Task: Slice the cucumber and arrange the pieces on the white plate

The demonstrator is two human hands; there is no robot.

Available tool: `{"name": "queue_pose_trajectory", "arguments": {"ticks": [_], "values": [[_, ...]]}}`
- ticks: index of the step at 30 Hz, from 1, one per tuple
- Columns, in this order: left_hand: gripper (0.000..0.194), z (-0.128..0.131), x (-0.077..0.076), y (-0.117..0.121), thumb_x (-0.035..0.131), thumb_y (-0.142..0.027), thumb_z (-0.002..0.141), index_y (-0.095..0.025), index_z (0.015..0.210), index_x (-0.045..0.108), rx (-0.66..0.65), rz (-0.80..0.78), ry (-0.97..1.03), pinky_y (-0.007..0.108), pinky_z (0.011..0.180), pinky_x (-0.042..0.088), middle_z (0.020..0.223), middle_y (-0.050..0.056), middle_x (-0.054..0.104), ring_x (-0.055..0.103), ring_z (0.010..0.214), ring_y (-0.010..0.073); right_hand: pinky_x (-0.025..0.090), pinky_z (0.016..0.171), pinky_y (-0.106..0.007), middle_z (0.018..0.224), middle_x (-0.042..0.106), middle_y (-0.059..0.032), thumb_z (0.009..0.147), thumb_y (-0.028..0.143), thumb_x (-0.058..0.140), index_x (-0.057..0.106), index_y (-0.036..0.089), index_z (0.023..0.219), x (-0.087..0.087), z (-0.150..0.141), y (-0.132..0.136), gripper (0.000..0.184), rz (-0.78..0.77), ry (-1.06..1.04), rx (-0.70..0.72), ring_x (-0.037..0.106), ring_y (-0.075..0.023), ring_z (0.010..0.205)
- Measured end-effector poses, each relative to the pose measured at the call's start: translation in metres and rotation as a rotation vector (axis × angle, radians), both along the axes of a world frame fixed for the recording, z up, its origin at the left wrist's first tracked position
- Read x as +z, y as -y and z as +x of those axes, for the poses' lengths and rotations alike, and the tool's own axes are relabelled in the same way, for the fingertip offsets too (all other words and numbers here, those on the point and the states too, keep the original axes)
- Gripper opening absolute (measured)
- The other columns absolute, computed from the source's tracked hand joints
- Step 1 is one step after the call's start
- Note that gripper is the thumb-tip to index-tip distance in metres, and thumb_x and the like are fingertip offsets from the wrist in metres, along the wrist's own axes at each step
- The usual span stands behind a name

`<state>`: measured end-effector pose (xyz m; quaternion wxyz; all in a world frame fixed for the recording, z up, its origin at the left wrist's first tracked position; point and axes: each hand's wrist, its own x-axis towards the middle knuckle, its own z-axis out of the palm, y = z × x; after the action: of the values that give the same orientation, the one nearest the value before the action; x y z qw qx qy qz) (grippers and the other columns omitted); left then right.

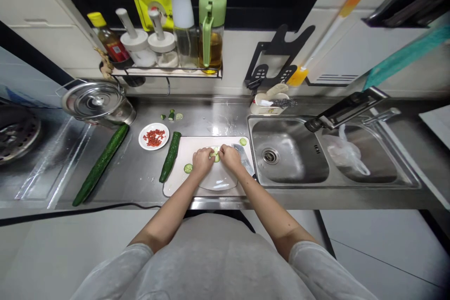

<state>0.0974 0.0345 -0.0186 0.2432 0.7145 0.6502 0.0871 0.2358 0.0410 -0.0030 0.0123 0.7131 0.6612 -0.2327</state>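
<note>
Both hands meet over a plate (218,182) on the white cutting board (186,145). My left hand (203,160) has its fingers curled at the cucumber slices (216,155) near the plate's middle. Close beside it, my right hand (230,155) pinches at the same slices; its fingertips partly cover them. To the right lies a knife (242,155), partly hidden behind my right hand and forearm. A loose cucumber slice (188,168) rests left of the plate, another slice (243,141) at the board's upper right corner. A cut cucumber (170,157) lies along the board's left edge.
A whole cucumber (101,165) lies on the counter at left, near a lidded steel pot (98,103). Behind the board stand a dish of chopped red pieces (153,136) and cucumber ends (171,115). The double sink (291,150) is right, the condiment shelf (165,73) above.
</note>
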Motion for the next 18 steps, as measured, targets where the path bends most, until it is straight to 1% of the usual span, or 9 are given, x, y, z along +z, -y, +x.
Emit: {"name": "queue_pose_trajectory", "arguments": {"ticks": [5,9,14,18], "values": [[0.02,0.0007,-0.0043,0.001,0.06,-0.028,0.081,-0.026,0.099,0.068,0.018,0.04,-0.02,0.032,0.086,0.041,0.105,0.005,0.063,0.051,0.104,0.0225,0.039,0.073,-0.028,0.11,0.063,-0.0101,0.093,0.034,0.044,0.06,0.02,0.108,0.0012,-0.0011,0.0008,0.026,0.018,0.058,0.007,0.06,-0.02,0.094],[0.018,-0.0001,-0.0059,0.001,0.061,-0.03,0.081,-0.027,0.097,0.068,0.022,0.055,-0.017,0.031,0.083,0.043,0.105,0.004,0.06,0.05,0.104,0.0221,0.039,0.073,-0.028,0.112,0.06,-0.0103,0.092,0.034,0.046,0.059,0.019,0.109,0.0006,-0.0008,0.0011,0.026,0.025,0.081,-0.008,0.059,-0.0208,0.096],[0.017,-0.0003,-0.0057,-0.0011,0.061,-0.032,0.082,-0.026,0.096,0.068,0.018,0.034,-0.022,0.031,0.082,0.043,0.104,0.004,0.06,0.049,0.105,0.022,0.039,0.072,-0.028,0.112,0.059,-0.0093,0.092,0.034,0.046,0.058,0.02,0.11,-0.0023,0.0006,0.0003,0.026,0.026,0.059,-0.021,0.059,-0.0203,0.093],[0.019,0.0008,-0.0026,-0.0016,0.061,-0.032,0.082,-0.026,0.098,0.068,0.024,0.008,-0.006,0.031,0.083,0.043,0.105,0.005,0.06,0.049,0.106,0.0226,0.038,0.071,-0.028,0.111,0.059,-0.0092,0.091,0.033,0.047,0.059,0.02,0.107,-0.0037,0.0012,0.0012,0.024,0.041,0.018,-0.032,0.058,-0.0198,0.091]]}}
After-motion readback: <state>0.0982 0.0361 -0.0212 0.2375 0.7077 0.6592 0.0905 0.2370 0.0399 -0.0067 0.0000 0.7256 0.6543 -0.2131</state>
